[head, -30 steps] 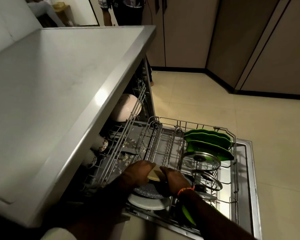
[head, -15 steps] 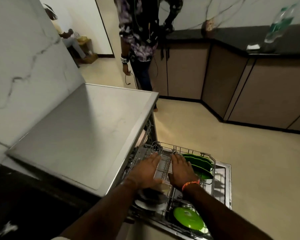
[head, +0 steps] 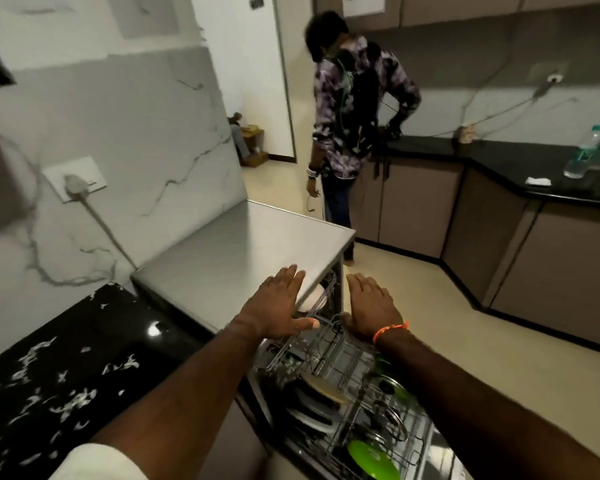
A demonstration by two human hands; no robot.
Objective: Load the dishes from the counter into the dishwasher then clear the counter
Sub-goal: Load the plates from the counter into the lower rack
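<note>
The dishwasher (head: pixel 243 251) has a bare steel top, and its lower wire rack (head: pixel 326 348) is pulled out below my arms. The rack holds a beige dish (head: pixel 326 388), white plates (head: pixel 312 419), glass lids (head: pixel 388 415) and a green plate (head: pixel 373 460). A pale bowl (head: pixel 310 299) shows inside the upper rack. My left hand (head: pixel 278 306) hovers flat over the top's front edge, fingers straight, holding nothing. My right hand (head: pixel 369 306), with an orange wrist thread, is spread flat above the rack's far end, also holding nothing.
A black speckled counter (head: pixel 59 368) lies at my left. A person (head: pixel 354 133) stands beyond the dishwasher by a dark counter (head: pixel 520 164) with water bottles (head: pixel 589 150) and a white cloth (head: pixel 537 181). A wall socket (head: pixel 75 180) with a cable is on the marble wall.
The view has risen from the rack to the room. Both hands let go of the beige dish in the rack and lifted up, now spread flat above the rack.
</note>
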